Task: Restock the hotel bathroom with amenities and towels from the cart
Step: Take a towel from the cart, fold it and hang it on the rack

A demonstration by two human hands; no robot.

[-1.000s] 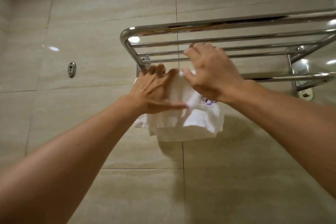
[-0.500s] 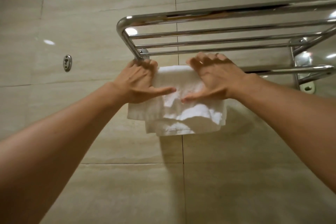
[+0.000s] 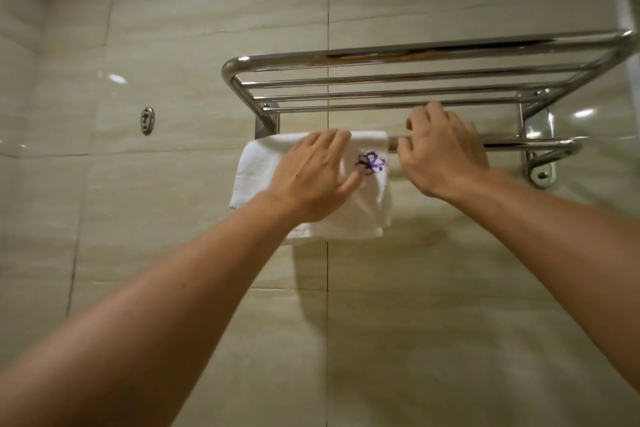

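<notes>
White hand towel (image 3: 313, 180), folded and marked with a purple embroidered emblem (image 3: 370, 163), is seen draped over the lower bar (image 3: 512, 144) of a chrome towel rack (image 3: 415, 55) fixed to a tiled bathroom wall (image 3: 207, 10). The towel is pressed flat by the left hand (image 3: 311, 177), whose fingers are held straight and close together across the fold, the thumb laid just beside the emblem. The right hand (image 3: 446, 159) is placed on the bare stretch of the bar just right of the towel, its fingers loosely curled over the rail; whether the bar is actually gripped cannot be told. The rack's upper shelf of parallel rods is shown above both hands, carried on brackets (image 3: 540, 163) screwed to the wall. The wall is faced with large glossy beige tiles with faint veining and thin dark grout lines, and ceiling lights are reflected in the glaze. A small metal wall fitting (image 3: 147, 120) is mounted well apart, to the left of the rack.
</notes>
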